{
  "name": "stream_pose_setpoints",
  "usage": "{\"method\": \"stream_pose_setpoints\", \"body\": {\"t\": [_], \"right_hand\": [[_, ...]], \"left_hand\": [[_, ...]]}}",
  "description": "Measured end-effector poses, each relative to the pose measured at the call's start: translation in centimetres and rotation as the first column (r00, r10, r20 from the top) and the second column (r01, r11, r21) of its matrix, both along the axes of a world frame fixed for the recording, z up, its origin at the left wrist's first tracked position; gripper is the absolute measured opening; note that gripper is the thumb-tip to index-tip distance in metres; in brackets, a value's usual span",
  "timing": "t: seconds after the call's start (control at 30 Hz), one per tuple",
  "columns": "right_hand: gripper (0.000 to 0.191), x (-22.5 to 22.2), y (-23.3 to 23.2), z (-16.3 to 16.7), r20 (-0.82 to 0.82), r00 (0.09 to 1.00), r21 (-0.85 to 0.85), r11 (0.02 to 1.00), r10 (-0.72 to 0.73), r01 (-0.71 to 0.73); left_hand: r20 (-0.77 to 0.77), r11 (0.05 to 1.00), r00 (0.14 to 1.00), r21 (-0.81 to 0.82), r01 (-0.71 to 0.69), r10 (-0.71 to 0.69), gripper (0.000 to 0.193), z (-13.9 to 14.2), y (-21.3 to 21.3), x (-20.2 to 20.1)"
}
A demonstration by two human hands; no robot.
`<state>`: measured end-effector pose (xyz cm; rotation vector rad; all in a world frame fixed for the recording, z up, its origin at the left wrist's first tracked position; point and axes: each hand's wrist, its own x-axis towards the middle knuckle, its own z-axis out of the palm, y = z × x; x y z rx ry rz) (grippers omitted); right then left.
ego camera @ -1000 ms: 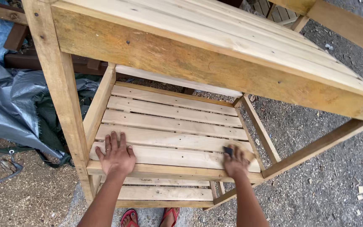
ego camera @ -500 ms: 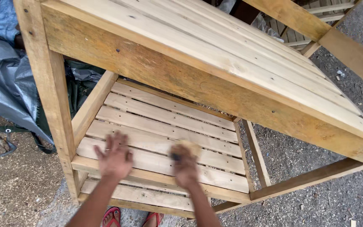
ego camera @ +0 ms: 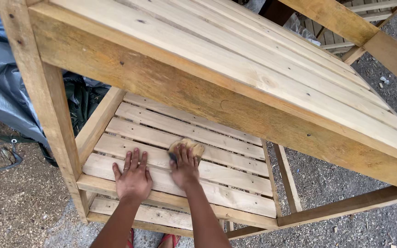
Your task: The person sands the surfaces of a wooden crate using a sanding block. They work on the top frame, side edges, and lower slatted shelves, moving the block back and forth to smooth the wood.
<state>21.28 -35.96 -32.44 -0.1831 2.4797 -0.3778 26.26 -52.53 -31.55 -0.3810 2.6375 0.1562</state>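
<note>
A bare wooden rack fills the view, with a slatted top (ego camera: 235,59) and a slatted lower shelf (ego camera: 217,138). My left hand (ego camera: 133,177) lies flat, fingers spread, on a front slat of the lower shelf. Just to its right, my right hand (ego camera: 184,166) presses a tan sanding pad (ego camera: 187,147) onto the slats; the pad shows past my fingertips. Both forearms reach in from the bottom edge.
A thick corner post (ego camera: 47,101) stands left of my hands. A grey tarp (ego camera: 1,82) and a dark cable (ego camera: 5,160) lie on the sawdust-covered ground at left. Gravel lies to the right, and more timber frames (ego camera: 373,32) stand at the top right. Red sandals (ego camera: 168,239) show below.
My right hand has slid the pad from the shelf's right end leftward, ending close beside my left hand. The view has moved in closer.
</note>
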Motion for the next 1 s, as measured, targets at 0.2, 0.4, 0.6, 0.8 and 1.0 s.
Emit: {"method": "stream_pose_setpoints", "body": {"t": [0.2,0.4,0.6,0.8,1.0], "right_hand": [[0.069,5.4,1.1,0.7,0.052,0.993,-0.014,0.994,0.106,-0.105],[0.064,-1.3,-1.9,-1.8,-0.026,1.0,-0.057,0.998,0.016,-0.018],[0.062,8.4,2.8,0.4,-0.087,0.992,-0.135,0.985,0.096,-0.107],[0.061,0.9,-3.2,-0.7,-0.019,0.997,-0.097,0.993,0.072,-0.073],[0.063,6.8,0.2,2.4,-0.009,0.991,-0.135,0.981,0.137,-0.137]], "left_hand": [[-0.011,1.0,1.0,0.001,-0.026,0.026,0.067,0.2,0.3,0.3],[-0.032,0.998,0.998,0.027,-0.052,0.053,0.064,-0.4,0.5,0.4],[-0.042,0.999,0.998,0.022,-0.041,0.041,0.064,-0.3,0.6,0.4],[0.027,0.999,0.999,0.004,-0.034,0.034,0.066,-0.7,0.7,0.1],[-0.005,0.999,0.999,-0.004,-0.043,0.043,0.065,-0.8,0.5,0.1]]}}
